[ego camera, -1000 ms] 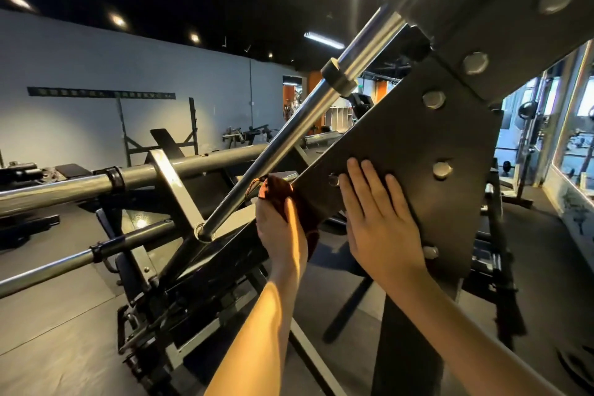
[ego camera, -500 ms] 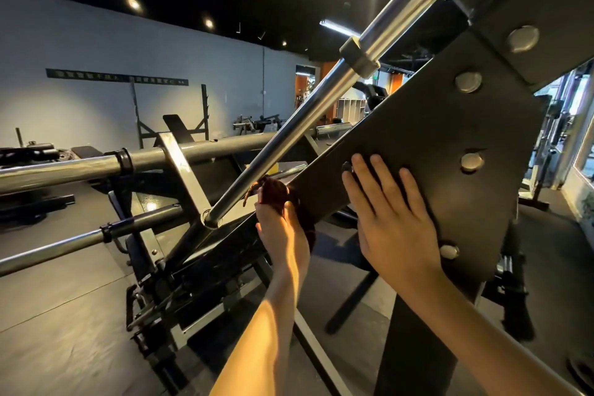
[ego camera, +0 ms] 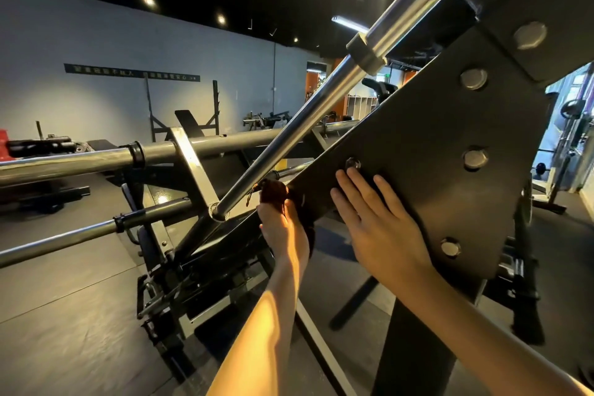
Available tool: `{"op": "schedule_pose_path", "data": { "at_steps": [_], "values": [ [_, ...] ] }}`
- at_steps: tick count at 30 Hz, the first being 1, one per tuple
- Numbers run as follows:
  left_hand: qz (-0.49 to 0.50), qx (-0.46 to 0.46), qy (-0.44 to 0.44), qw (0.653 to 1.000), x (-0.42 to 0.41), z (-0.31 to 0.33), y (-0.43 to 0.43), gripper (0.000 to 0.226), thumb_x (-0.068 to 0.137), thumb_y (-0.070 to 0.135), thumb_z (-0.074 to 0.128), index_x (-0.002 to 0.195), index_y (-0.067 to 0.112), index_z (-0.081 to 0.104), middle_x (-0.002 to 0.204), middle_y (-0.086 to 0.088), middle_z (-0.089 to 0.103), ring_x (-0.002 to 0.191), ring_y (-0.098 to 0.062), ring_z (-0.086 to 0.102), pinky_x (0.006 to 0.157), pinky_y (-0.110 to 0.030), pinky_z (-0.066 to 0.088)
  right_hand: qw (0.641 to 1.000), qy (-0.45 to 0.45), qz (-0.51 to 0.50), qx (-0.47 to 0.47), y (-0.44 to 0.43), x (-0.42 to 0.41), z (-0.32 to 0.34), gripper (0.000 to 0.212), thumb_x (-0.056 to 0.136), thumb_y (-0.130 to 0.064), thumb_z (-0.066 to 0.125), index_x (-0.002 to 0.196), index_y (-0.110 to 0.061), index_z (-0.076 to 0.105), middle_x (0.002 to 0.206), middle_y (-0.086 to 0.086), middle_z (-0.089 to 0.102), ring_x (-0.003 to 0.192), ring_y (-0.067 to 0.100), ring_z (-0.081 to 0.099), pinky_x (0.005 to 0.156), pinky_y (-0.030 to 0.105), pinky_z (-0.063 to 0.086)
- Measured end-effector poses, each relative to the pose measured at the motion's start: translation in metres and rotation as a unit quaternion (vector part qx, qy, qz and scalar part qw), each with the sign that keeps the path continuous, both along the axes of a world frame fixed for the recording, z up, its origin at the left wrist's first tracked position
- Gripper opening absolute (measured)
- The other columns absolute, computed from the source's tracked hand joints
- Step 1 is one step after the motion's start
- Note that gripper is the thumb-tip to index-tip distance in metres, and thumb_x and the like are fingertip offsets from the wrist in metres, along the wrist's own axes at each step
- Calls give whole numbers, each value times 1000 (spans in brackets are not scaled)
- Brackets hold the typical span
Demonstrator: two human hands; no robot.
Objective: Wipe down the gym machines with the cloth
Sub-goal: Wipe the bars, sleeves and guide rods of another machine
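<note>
Wiping the lower left edge of the steel plate (ego camera: 450, 177)
Right hand (ego camera: 382, 235) lies flat, fingers straight, on the steel plate; left hand (ego camera: 283, 230) grips the dark cloth (ego camera: 273, 191) at that edge, just beside the chrome bar (ego camera: 305, 120). Better to press the cloth firmly and follow the edge slowly

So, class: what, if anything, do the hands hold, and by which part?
The left hand grips the bunched cloth by its lower part; the right hand lies flat on the plate, holding nothing.
</note>
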State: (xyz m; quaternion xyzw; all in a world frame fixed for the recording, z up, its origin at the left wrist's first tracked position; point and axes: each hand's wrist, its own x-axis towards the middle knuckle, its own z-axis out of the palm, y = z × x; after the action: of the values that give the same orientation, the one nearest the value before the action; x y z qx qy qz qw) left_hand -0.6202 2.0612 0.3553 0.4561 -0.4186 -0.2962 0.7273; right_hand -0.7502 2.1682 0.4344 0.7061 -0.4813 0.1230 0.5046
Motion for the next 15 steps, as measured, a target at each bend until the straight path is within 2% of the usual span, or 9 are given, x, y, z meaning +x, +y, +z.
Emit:
{"op": "schedule_pose_path", "data": {
  "at_steps": [1, 3, 5, 7, 8, 10, 12, 13, 15],
  "values": [
    [0, -6, -3, 1000, -2, -4, -3, 64, 77, 74, 42, 125, 33, 45, 118, -4, 61, 112, -23, 59, 101, -57, 44, 1000, -4, 2, 5, 0, 0, 1, 60, 79, -22, 52, 137, -7, 49, 150, 18, 38, 142, 30, 27, 118, 43, 0],
    [-14, -44, -20, 999, -9, 2, 12, 59, 87, 65, 47, 137, 34, 39, 131, -3, 54, 122, -19, 53, 104, -56, 40, 1000, -15, 9, 10, 1, 1, 1, 61, 79, -22, 52, 137, -6, 49, 149, 18, 39, 142, 29, 28, 118, 43, 1],
    [2, -70, -52, 996, -16, 10, 38, 54, 92, 51, 48, 142, 50, 29, 144, -1, 44, 131, -14, 44, 109, -51, 38, 1000, -18, 11, 2, 1, 2, 0, 62, 80, -22, 52, 139, -6, 43, 151, 17, 36, 143, 28, 25, 119, 43, 1],
    [8, -89, -91, 992, -18, 19, 55, 50, 92, 57, 41, 135, 70, 17, 153, 1, 34, 140, -14, 33, 114, -50, 32, 1000, -16, 9, -9, -2, 4, -1, 61, 83, -22, 51, 141, -7, 38, 152, 17, 33, 143, 26, 21, 119, 43, 2],
    [-7, -99, -107, 989, -16, 17, 52, 48, 92, 64, 37, 135, 70, 15, 155, 0, 31, 142, -15, 30, 115, -50, 30, 1000, -12, 8, -17, -5, 6, -2, 58, 86, -21, 49, 141, -7, 38, 152, 16, 33, 143, 26, 20, 119, 43, 2],
    [-29, -103, -109, 988, -12, 11, 35, 59, 89, 74, 34, 144, 56, 22, 155, -2, 32, 143, -16, 31, 116, -49, 29, 1000, -4, 2, -26, -10, 9, -2, 51, 92, -21, 38, 142, -7, 40, 152, 16, 33, 144, 27, 19, 119, 43, 3],
    [-49, -103, -60, 992, -9, 6, 23, 74, 89, 68, 47, 149, 29, 29, 148, -6, 42, 138, -17, 40, 112, -41, 36, 999, 5, -14, -33, -16, 9, -4, 54, 92, -21, 26, 142, -7, 40, 152, 17, 32, 144, 27, 18, 120, 44, 2],
    [-33, -99, -53, 993, -6, 7, 21, 64, 97, 53, 47, 148, 19, 31, 143, -7, 47, 133, -18, 45, 105, -30, 42, 999, 13, -22, -40, -18, 9, -5, 55, 92, -21, 24, 143, -6, 39, 153, 17, 30, 145, 27, 16, 120, 44, 0],
    [-85, -121, -29, 989, -2, 8, 19, 41, 106, 17, 33, 146, 12, 32, 137, -7, 50, 124, -14, 51, 86, -12, 48, 998, 27, -37, -52, -19, 8, -6, 55, 93, -21, 24, 144, -6, 36, 154, 17, 26, 145, 26, 13, 120, 44, -2]
  ]
}}
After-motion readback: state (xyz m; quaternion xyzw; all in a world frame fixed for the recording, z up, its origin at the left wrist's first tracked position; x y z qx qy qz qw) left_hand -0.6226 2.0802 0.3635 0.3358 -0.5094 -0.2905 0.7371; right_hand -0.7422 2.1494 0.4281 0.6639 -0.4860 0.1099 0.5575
